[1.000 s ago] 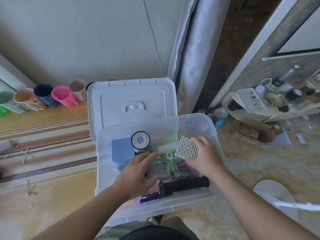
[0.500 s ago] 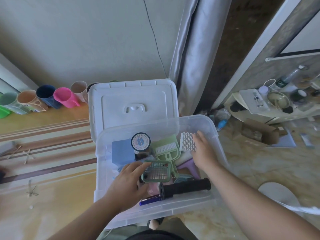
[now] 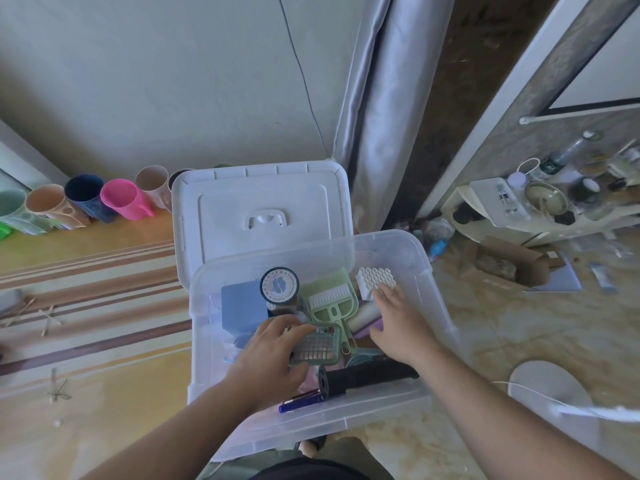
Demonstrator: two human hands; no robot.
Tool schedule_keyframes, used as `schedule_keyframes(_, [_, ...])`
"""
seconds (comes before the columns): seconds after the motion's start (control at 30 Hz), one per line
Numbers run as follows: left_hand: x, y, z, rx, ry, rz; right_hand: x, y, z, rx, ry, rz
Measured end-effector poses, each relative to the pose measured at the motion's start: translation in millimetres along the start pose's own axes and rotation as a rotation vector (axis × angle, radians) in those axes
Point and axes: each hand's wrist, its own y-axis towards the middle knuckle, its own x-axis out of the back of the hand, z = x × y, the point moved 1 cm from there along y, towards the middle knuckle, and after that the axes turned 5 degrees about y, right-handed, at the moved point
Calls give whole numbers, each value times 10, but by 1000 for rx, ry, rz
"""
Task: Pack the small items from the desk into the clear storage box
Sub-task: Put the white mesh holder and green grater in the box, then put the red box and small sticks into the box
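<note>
The clear storage box (image 3: 428, 261) stands open in front of me, with its white lid (image 3: 263, 209) propped up behind it. Inside lie a blue block (image 3: 242, 310), a round labelled tin (image 3: 280, 285), a green dustpan with brush (image 3: 332, 299), a black cylinder (image 3: 370, 375) and a blue pen (image 3: 301, 403). A white honeycomb piece (image 3: 375, 280) rests in the far right corner. My right hand (image 3: 398, 327) lies flat in the box, fingers spread, its tips touching that piece. My left hand (image 3: 270, 358) grips a green grid piece (image 3: 317, 348), fingers over its top and thumb under it.
A row of coloured cups (image 3: 124, 199) lines the wall on the wooden desk (image 3: 86, 341) to the left. A grey curtain (image 3: 377, 116) hangs behind the box. On the floor to the right are a cardboard box (image 3: 512, 265) and a cluttered low white table (image 3: 540, 209).
My right hand carried the white honeycomb piece down into the box's far right corner and let go of it. My left hand stayed on the green grid piece.
</note>
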Motion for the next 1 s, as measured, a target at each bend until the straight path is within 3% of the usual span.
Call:
schedule_keyframes(0.13, [11, -24, 54, -27, -6, -29, -19, -19, 51, -6, 13, -7])
schedule_keyframes(0.3, [309, -56, 330, 11, -9, -309, 48, -126, 710, 364, 179, -299])
schedule_keyframes(0.43, [653, -240, 782, 177, 16, -459, 40, -61, 1582, 611, 246, -399])
schedule_keyframes(0.7, [1027, -1325, 2251, 476, 71, -481, -498, 184, 3362, 833, 207, -236])
schedule_keyframes(1.0, [1224, -2691, 4148, 772, -5, -452, -1667, 441, 5457, 836, 18, 76])
